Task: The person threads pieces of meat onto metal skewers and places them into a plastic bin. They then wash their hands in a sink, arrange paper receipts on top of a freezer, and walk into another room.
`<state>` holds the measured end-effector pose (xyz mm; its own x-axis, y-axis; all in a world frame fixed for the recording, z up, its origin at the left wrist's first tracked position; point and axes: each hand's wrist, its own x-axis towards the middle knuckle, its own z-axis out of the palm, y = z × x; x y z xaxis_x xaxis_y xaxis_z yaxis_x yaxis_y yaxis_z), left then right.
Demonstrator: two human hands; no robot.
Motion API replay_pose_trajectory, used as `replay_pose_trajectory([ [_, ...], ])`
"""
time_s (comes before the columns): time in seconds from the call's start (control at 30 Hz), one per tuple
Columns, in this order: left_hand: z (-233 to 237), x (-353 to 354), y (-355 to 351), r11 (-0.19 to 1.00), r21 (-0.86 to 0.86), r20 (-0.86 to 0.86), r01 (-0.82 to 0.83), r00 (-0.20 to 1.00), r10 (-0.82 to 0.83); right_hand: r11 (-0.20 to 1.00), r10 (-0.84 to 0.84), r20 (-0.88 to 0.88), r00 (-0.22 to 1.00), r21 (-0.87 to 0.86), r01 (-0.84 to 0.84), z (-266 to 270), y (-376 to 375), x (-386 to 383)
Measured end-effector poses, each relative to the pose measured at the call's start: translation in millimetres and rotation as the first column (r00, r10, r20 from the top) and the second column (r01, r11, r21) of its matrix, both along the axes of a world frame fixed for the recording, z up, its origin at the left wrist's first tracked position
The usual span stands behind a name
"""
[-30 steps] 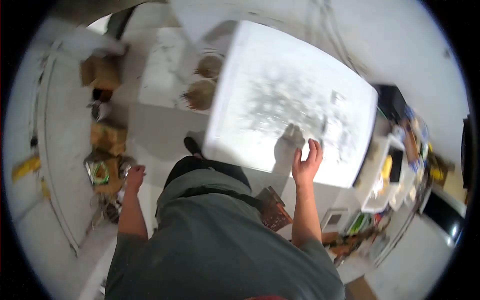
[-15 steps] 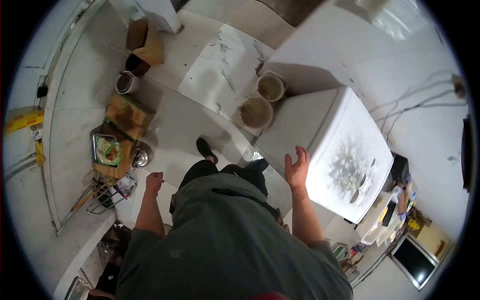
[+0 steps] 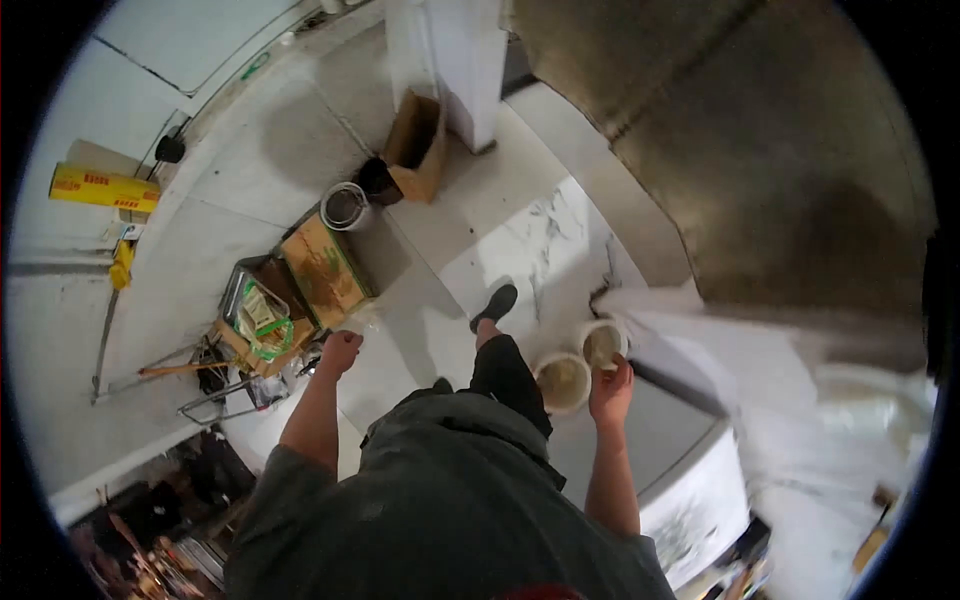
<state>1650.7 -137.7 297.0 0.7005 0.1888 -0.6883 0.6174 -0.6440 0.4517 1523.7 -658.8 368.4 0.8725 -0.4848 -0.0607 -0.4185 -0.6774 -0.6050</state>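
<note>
My left hand point(image 3: 342, 352) hangs in the air with its fingers curled in and nothing showing in them. It is nearest to a cardboard box holding a green-edged plastic bag point(image 3: 262, 322). My right hand point(image 3: 611, 392) is held out with thumb and fingers apart, and in this view its fingertips overlap the rim of a white bucket point(image 3: 604, 342). Beside that bucket stands a second one point(image 3: 562, 382), also pale inside. Just right of my forearm is a white appliance point(image 3: 690, 505) with a flower print on its front.
Along the left wall stand a tall open carton point(image 3: 417, 145), a white pail point(image 3: 345, 206) and a stained cardboard box point(image 3: 325, 270). A yellow roll box point(image 3: 105, 187) is mounted higher up. Pale tiles point(image 3: 540, 235) lead to a dark brown floor point(image 3: 740, 150) ahead.
My view has turned right and moved forward; the buckets now appear by my right hand and more brown floor shows. One foot has stepped ahead. My right hand is lower in the view.
</note>
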Motion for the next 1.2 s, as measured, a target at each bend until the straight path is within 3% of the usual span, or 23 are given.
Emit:
replay_pose_trajectory([
  [0.07, -46, 24, 21, 0.990, 0.101, 0.092, 0.103, 0.989, -0.112, 0.993, 0.010, -0.013, 1.000, 0.117, -0.008, 2, -11, 97],
  [0.13, -102, 44, 45, 0.995, -0.017, 0.122, -0.103, 0.987, 0.105, 0.965, 0.050, 0.106, 0.993, 0.251, -0.075, 11, -17, 204],
  [0.2, -143, 72, 54, 0.961, -0.111, 0.185, -0.255, 0.944, 0.272, 0.919, 0.233, 0.265, 0.936, 0.255, -0.300, 48, -14, 316],
  [0.23, -133, 92, 38, 0.968, -0.049, 0.219, -0.247, 0.943, 0.251, 0.888, 0.280, 0.307, 0.910, 0.277, -0.366, 74, -10, 370],
  [0.33, -62, 175, -48, 0.972, -0.021, 0.037, -0.234, 0.971, 0.234, 0.749, 0.390, 0.387, 0.836, 0.396, -0.532, 143, 0, 504],
  [0.4, -37, 244, -108, 0.982, -0.069, 0.037, -0.175, 0.983, 0.178, 0.773, 0.419, 0.512, 0.750, 0.233, -0.591, 147, -15, 592],
  [0.43, -10, 281, -145, 0.996, 0.074, 0.225, 0.056, 0.972, -0.071, 0.781, 0.432, 0.568, 0.700, 0.153, -0.606, 149, -24, 627],
  [0.53, -13, 394, -236, 0.983, -0.071, 0.348, 0.167, 0.928, -0.132, 0.658, -0.018, 0.685, 0.729, 0.557, -0.507, 164, -80, 704],
  [0.57, -7, 436, -270, 0.960, -0.105, 0.416, 0.259, 0.889, -0.194, 0.717, -0.117, 0.647, 0.753, 0.580, -0.387, 175, -102, 724],
  [0.6, 16, 479, -311, 0.959, -0.187, 0.320, 0.213, 0.936, -0.145, 0.762, -0.222, 0.614, 0.758, 0.594, -0.257, 188, -129, 745],
  [0.63, 13, 519, -345, 0.924, -0.112, 0.420, 0.365, 0.860, -0.288, 0.881, -0.147, 0.660, 0.737, 0.427, -0.206, 185, -170, 766],
  [0.7, 34, 596, -415, 0.804, -0.083, 0.516, 0.588, 0.716, -0.471, 0.982, -0.110, 0.687, 0.718, 0.186, -0.028, 207, -246, 791],
  [0.77, 102, 657, -480, 0.763, -0.126, 0.496, 0.633, 0.707, -0.504, 0.954, -0.251, 0.747, 0.615, 0.300, 0.024, 259, -292, 800],
  [0.8, 92, 692, -509, 0.713, -0.120, 0.529, 0.691, 0.652, -0.543, 0.897, -0.343, 0.775, 0.532, 0.439, -0.061, 284, -307, 804],
  [0.9, 106, 791, -581, 0.694, -0.110, 0.558, 0.712, 0.622, -0.550, 0.906, -0.418, 0.839, 0.349, 0.412, 0.094, 320, -392, 805],
  [0.93, 103, 826, -596, 0.707, -0.088, 0.565, 0.701, 0.620, -0.544, 0.936, -0.339, 0.895, 0.292, 0.289, 0.200, 327, -423, 806],
  [0.97, 83, 860, -609, 0.729, -0.040, 0.588, 0.684, 0.606, -0.536, 0.933, -0.181, 0.920, 0.346, 0.050, 0.357, 337, -451, 798],
  [1.0, 86, 891, -617, 0.767, -0.050, 0.546, 0.640, 0.660, -0.516, 0.863, -0.148, 0.966, 0.210, 0.023, 0.505, 346, -461, 805],
  [1.03, 77, 919, -621, 0.795, -0.035, 0.568, 0.606, 0.666, -0.483, 0.768, -0.014, 0.976, 0.219, -0.130, 0.628, 347, -487, 804],
  [1.1, 54, 966, -612, 0.848, -0.017, 0.569, 0.530, 0.703, -0.428, 0.320, 0.313, 0.877, 0.365, -0.460, 0.828, 329, -554, 807],
  [1.13, 50, 984, -603, 0.884, 0.008, 0.486, 0.467, 0.771, -0.411, 0.231, 0.321, 0.865, 0.385, -0.466, 0.854, 305, -584, 823],
  [1.17, 43, 1004, -589, 0.826, 0.153, 0.362, 0.543, 0.747, -0.558, 0.580, 0.133, 0.969, 0.208, -0.246, 0.777, 261, -597, 864],
  [1.2, 60, 1013, -577, 0.780, 0.232, 0.281, 0.581, 0.728, -0.626, 0.780, -0.039, 0.950, 0.309, -0.164, 0.604, 210, -596, 912],
])
